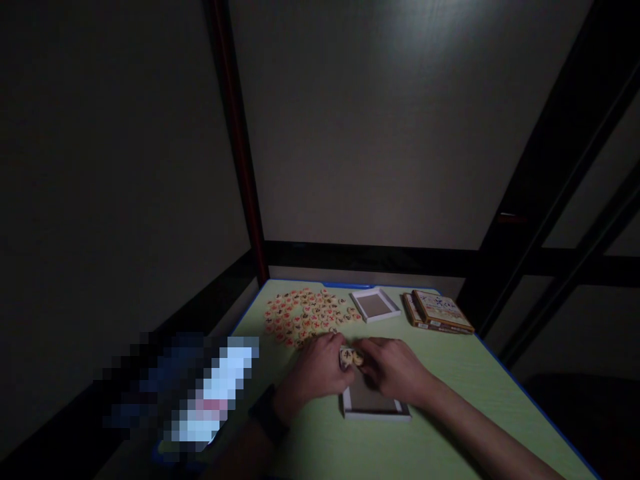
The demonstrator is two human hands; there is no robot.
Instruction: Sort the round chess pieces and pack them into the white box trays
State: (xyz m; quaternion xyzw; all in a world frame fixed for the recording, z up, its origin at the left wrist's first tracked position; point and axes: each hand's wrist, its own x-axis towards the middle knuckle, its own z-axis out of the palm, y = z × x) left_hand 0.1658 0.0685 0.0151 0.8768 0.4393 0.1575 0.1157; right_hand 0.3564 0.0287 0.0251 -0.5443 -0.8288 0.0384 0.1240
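Head view | left hand and right hand meet, both grips pinching a few round pieces over far edge of near tray | loose pile far-left on worktop, second tray far-centre, boxes far-right | step, my read: loading pieces into near tray | next calls for: gentle lowering, pieces kept flat inside rim

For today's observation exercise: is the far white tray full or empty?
Empty: the far white tray shows only its bare grey floor; the round pieces lie on the table beside it.
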